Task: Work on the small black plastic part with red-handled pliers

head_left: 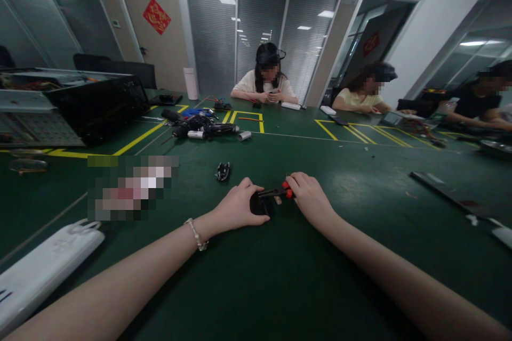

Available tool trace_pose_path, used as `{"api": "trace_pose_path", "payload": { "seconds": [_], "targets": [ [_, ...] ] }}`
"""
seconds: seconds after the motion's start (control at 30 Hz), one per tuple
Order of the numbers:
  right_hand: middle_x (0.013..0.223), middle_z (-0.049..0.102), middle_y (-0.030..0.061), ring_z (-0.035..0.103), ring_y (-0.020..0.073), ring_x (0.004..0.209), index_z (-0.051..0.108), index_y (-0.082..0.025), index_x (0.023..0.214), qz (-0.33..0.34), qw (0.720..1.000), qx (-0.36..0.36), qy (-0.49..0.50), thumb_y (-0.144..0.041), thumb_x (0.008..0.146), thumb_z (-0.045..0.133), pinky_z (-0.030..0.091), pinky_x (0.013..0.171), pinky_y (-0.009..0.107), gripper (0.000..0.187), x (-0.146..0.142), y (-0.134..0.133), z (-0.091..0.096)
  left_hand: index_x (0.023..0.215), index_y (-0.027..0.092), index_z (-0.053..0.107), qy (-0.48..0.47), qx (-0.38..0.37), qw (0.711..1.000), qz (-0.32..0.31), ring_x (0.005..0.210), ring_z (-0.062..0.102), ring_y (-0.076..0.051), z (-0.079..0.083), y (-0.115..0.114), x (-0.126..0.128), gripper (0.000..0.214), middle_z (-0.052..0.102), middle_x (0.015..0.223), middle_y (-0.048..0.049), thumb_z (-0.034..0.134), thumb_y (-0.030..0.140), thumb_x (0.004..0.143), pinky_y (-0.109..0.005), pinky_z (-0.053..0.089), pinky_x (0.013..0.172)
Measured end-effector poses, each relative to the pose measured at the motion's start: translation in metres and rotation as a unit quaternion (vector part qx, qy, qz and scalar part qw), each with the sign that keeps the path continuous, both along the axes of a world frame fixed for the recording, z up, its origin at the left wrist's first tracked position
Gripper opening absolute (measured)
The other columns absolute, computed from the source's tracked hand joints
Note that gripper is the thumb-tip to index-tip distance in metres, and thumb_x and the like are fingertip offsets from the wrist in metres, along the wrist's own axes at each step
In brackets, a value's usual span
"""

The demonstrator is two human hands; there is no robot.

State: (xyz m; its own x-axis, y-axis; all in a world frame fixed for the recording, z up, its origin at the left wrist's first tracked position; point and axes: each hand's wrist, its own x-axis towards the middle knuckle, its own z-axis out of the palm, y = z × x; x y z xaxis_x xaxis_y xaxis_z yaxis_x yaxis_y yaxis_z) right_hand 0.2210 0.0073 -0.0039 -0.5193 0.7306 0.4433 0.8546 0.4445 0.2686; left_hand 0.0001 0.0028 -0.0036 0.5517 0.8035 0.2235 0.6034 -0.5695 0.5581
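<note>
1. The black piece (261,206) lies low over the green table (352,282), straight in front of the person; the clock directions below are taken from it, with twelve pointing away from the person.
2. The left hand (239,205) comes in from nine o'clock, its fingers curved and closed around the piece, with the thumb on the near edge and a finger at the far edge. A pale bracelet (196,234) circles that wrist.
3. The right hand (307,194), between two and three o'clock, has its fingers wrapped on the red handles of the pliers (274,192). Their dark nose reaches the piece; I cannot tell whether it bites on it.
4. A small brownish scrap (278,200) sits just beside the piece at three o'clock.
5. Between ten and eleven o'clock, a small dark part (223,171) rests apart from the hands.
6. Farther off at eleven o'clock is a jumbled heap (198,127), and at ten a computer case (98,109).
7. A long dark bar (450,194) lies at three o'clock, well apart.
8. At twelve o'clock, across the table, sits a person in a pale top (250,83).
</note>
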Motion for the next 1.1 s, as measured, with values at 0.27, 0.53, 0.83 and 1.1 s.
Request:
{"api": "trace_pose_path", "payload": {
  "seconds": [0.27, 0.53, 0.83, 1.1],
  "targets": [
    [0.100, 0.055, 0.0114, 0.046, 0.0232, 0.093, 0.052, -0.011, 0.101, -0.016, 1.000, -0.007, -0.021, -0.008, 0.075, 0.044, 0.034, 0.074, 0.034, 0.028, -0.0026, -0.0016, 0.0023, 0.112, 0.021, 0.049, -0.006, -0.003, 1.000, -0.003, 0.085, 0.052, -0.021, 0.0006, 0.0001, -0.0001, 0.061, 0.045, 0.096, -0.0037, 0.065, 0.049, 0.059, -0.035, 0.044, 0.077],
    [0.101, 0.056, 0.0104, 0.046, 0.0230, 0.094, 0.053, -0.013, 0.099, -0.013, 0.999, -0.012, -0.028, -0.008, 0.075, 0.044, 0.032, 0.072, 0.033, 0.027, -0.0048, -0.0036, 0.0056, 0.112, 0.021, 0.049, 0.000, -0.008, 1.000, 0.004, 0.084, 0.052, -0.022, 0.0025, -0.0011, -0.0003, 0.062, 0.045, 0.095, -0.0037, 0.064, 0.050, 0.059, -0.036, 0.044, 0.076],
    [0.103, 0.055, 0.0102, 0.046, 0.0231, 0.094, 0.053, -0.014, 0.100, -0.013, 0.999, -0.017, -0.029, -0.007, 0.075, 0.043, 0.031, 0.072, 0.033, 0.027, -0.0037, -0.0034, 0.0041, 0.113, 0.021, 0.048, 0.003, 0.018, 1.000, 0.000, 0.084, 0.052, -0.021, -0.0027, 0.0009, 0.0003, 0.063, 0.045, 0.095, -0.0037, 0.064, 0.051, 0.060, -0.035, 0.044, 0.076],
    [0.102, 0.056, 0.0102, 0.046, 0.0228, 0.094, 0.053, -0.014, 0.099, -0.013, 0.999, -0.017, -0.035, -0.008, 0.075, 0.044, 0.031, 0.072, 0.033, 0.027, -0.0040, -0.0033, 0.0041, 0.112, 0.021, 0.049, 0.001, 0.012, 1.000, 0.002, 0.082, 0.052, -0.021, -0.0030, 0.0013, 0.0002, 0.063, 0.045, 0.095, -0.0038, 0.063, 0.051, 0.060, -0.035, 0.044, 0.075]
  ]
}}
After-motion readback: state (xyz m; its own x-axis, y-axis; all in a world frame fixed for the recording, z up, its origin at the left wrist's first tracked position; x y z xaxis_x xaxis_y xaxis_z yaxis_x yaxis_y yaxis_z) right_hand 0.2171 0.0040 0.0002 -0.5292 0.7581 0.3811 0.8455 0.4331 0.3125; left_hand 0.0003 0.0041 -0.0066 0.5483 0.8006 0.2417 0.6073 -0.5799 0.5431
